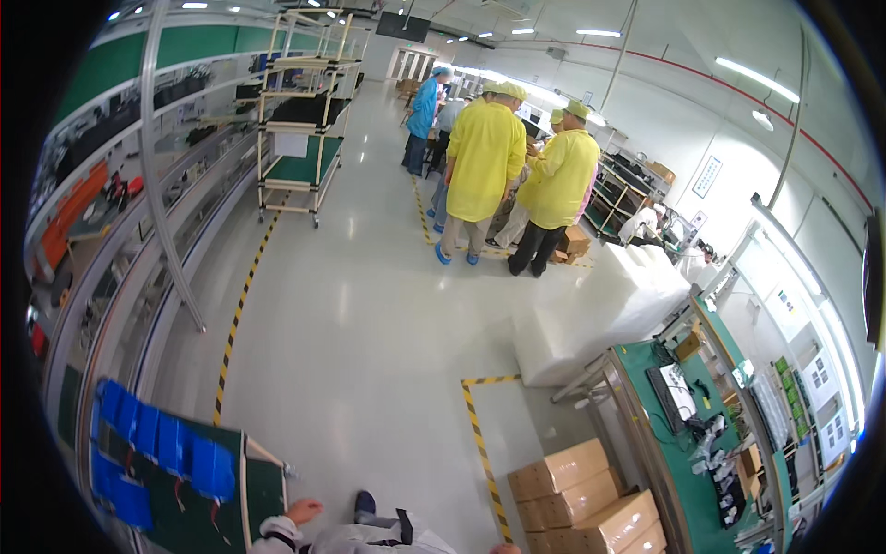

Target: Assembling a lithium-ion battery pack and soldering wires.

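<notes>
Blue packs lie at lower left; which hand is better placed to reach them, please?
Probably the left hand: it is near the green surface bearing the blue packs, while the right hand, barely in view, is farther away.

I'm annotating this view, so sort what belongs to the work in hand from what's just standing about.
Likely in hand, being nearest:
- green-topped cart, beside the left hand
- blue packs on it

The right hand is mostly cut off.

Standing about:
- cardboard boxes
- white bulky stack
- shelved trolley
- green workbench
</notes>
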The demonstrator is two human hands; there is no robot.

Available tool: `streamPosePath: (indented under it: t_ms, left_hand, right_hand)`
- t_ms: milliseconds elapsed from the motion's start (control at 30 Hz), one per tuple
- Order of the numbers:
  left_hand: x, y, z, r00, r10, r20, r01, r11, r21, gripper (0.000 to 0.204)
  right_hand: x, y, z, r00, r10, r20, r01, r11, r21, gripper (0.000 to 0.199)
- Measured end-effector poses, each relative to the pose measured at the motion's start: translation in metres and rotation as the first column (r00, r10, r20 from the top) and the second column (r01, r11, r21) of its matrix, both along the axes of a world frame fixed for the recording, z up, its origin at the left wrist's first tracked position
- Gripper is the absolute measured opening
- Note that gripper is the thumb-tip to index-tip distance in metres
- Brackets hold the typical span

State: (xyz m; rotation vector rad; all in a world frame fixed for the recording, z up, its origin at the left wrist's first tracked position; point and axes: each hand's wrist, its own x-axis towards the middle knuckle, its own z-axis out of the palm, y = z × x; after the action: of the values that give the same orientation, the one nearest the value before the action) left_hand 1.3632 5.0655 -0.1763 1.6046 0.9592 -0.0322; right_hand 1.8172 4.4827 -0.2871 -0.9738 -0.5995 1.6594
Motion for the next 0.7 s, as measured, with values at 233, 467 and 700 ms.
streamPosePath:
  t_ms: [233, 467, 700]
  left_hand:
    - [0.055, 0.093, 0.014, 0.956, 0.284, 0.075, -0.286, 0.958, 0.019, 0.030]
    - [0.148, 0.296, -0.004, 0.993, 0.064, -0.101, -0.076, 0.989, -0.128, 0.029]
    - [0.241, 0.560, -0.038, 0.743, -0.550, -0.382, 0.402, 0.822, -0.403, 0.034]
  right_hand:
    - [0.052, 0.419, 0.198, 0.806, -0.160, 0.570, 0.470, 0.757, -0.454, 0.029]
    - [0.146, 0.603, 0.191, 0.718, -0.319, 0.619, 0.638, 0.657, -0.402, 0.026]
    - [0.163, 0.655, 0.141, 0.797, -0.384, 0.466, 0.603, 0.533, -0.593, 0.041]
